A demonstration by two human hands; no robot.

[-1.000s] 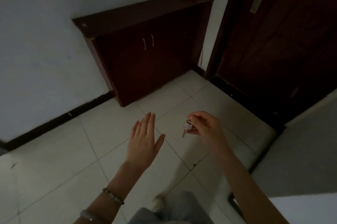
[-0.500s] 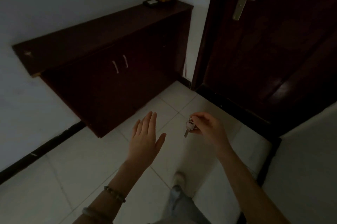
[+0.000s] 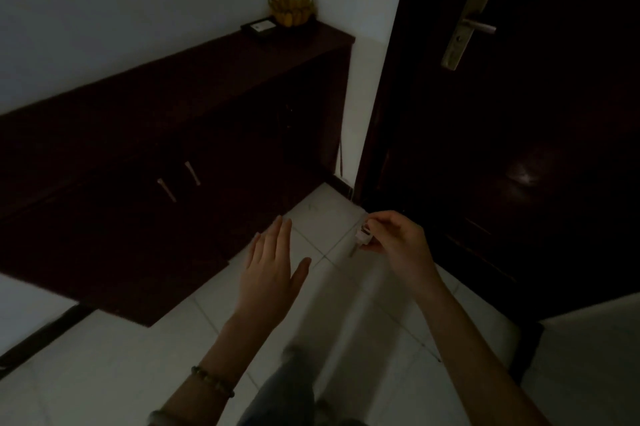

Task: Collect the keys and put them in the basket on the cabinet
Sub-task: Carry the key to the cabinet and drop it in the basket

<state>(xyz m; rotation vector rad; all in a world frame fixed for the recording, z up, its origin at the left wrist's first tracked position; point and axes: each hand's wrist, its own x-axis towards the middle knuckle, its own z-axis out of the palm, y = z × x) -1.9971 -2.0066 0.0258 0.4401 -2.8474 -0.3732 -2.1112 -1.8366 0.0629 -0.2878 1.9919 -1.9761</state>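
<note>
Dim entryway, seen from above. Right hand (image 3: 398, 245) raised over the pale tiled floor (image 3: 121, 373), fingertips pinched on the keys (image 3: 363, 239); a pale key head shows at the fingertips, a dark blade hangs below it, blurred. Keys held in the air, near the foot of the dark door (image 3: 519, 148) on the right, well apart from the basket.

Left hand (image 3: 272, 273) flat and spread, fingers together and pointing far, thumb out to the right, holding nothing; it sits just left of the right hand, not touching it. Beaded bracelet (image 3: 213, 380) on the left wrist, a second paler band nearer the bottom edge.

Dark wood cabinet (image 3: 173, 106) runs along the left wall, two small pale handles (image 3: 180, 179) on its front. Yellow woven basket (image 3: 292, 8) stands on the far right end of the cabinet top, in the corner. A small dark flat item (image 3: 260, 28) with a pale label lies just left of the basket; cannot tell what it is.

Brass lever handle (image 3: 467, 25) on the door, upper right
</note>
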